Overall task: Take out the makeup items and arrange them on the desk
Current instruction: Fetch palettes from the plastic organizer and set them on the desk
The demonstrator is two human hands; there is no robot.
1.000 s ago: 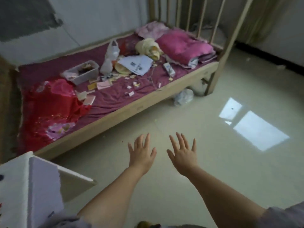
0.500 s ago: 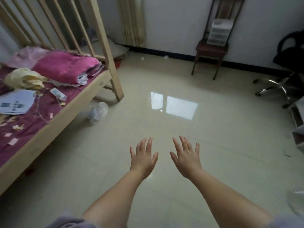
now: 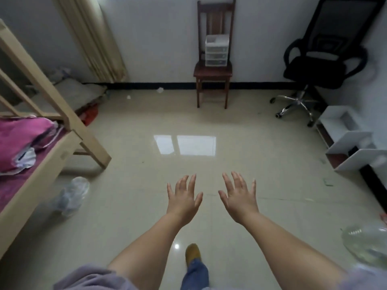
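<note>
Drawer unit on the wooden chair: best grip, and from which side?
Take the small drawer unit by its two side walls, one of the hands on each, coming from the front. It stands upright on the wooden chair, whose backrest blocks the rear; the sides look flat and free. Both the left hand and right hand are open and empty.

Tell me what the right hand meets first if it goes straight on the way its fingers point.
Likely nothing soon: the right hand points over bare floor toward the far wall; the wooden chair sits left of that line. Depth is unclear.
</note>
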